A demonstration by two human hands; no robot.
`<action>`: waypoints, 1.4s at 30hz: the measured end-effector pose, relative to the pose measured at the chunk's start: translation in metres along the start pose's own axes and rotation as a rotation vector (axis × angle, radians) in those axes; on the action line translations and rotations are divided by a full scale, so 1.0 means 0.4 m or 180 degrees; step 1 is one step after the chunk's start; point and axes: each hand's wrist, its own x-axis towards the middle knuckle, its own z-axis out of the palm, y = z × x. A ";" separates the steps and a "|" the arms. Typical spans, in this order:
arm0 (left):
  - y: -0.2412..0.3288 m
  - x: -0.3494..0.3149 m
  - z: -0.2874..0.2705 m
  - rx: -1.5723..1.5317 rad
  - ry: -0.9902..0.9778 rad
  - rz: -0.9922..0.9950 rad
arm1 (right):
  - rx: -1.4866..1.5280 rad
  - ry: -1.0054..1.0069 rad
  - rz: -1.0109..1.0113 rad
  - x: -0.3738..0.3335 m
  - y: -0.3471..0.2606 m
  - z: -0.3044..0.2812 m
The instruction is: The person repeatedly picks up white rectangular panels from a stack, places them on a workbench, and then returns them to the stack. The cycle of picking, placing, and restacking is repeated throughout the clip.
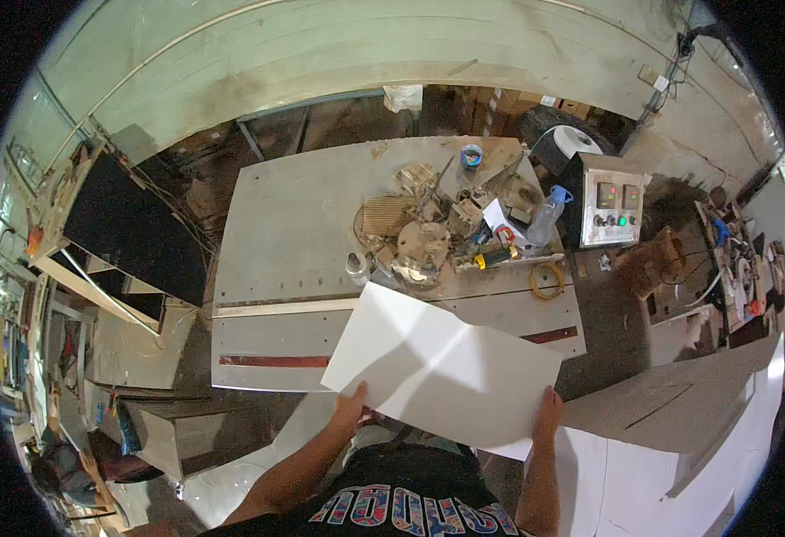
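Observation:
A large white sheet [451,358], creased near its middle, is held out in front of my body above the near edge of the workbench. My left hand [351,405] grips its lower left edge, with the thumb on top. At the right edge my right hand [549,410] is closed on the same sheet. The fingers under the sheet are hidden. Shadows fall across its face, and its far edge covers part of the bench.
On the grey bench [285,224] stand a dusty metal machine [424,242], a clear bottle [546,219], a yellow-and-black tool [495,258] and a tape roll [548,280]. A control box [609,210] stands at the right. White sheets [625,474] lie lower right; a black-topped cabinet [137,237] is left.

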 end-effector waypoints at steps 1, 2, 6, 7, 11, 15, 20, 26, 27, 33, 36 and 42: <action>0.006 0.012 0.022 0.0102 0.0293 -0.0293 | -0.0065 -0.0016 0.0008 0.030 0.007 0.008; 0.011 0.026 0.043 0.0177 0.0579 -0.0594 | -0.0131 -0.0025 0.0006 0.059 0.011 0.015; 0.029 0.072 0.079 0.0582 0.1227 -0.1511 | -0.0207 -0.0292 0.0099 0.123 0.039 0.019; 0.036 0.070 0.076 0.0767 0.1274 -0.1668 | -0.0166 -0.0404 0.0253 0.129 0.050 0.018; 0.069 0.036 0.092 0.0360 0.1297 -0.1070 | 0.0143 -0.0817 -0.0042 0.141 0.109 0.011; 0.104 0.039 0.125 0.0365 0.1649 -0.1353 | 0.0855 -0.1239 0.0634 0.073 0.166 -0.021; 0.098 0.052 0.119 0.0728 0.1820 -0.1577 | 0.0488 -0.1143 0.0583 -0.052 0.183 -0.067; 0.082 0.033 0.149 0.1279 0.2362 -0.0680 | 0.0571 -0.1176 0.0760 -0.092 0.173 -0.087; 0.085 0.034 0.166 0.2256 0.3064 -0.0742 | 0.0388 -0.1171 0.0589 -0.084 0.176 -0.085; 0.139 0.064 0.145 0.3350 0.2879 0.0566 | 0.0029 -0.1368 0.0167 -0.058 0.180 -0.086; 0.146 0.110 0.109 0.3170 0.2618 0.0596 | -0.0044 -0.1222 -0.0294 -0.086 0.133 -0.080; 0.132 0.145 0.105 0.3118 0.2609 0.0329 | -0.0393 -0.1002 -0.0508 -0.139 0.013 -0.054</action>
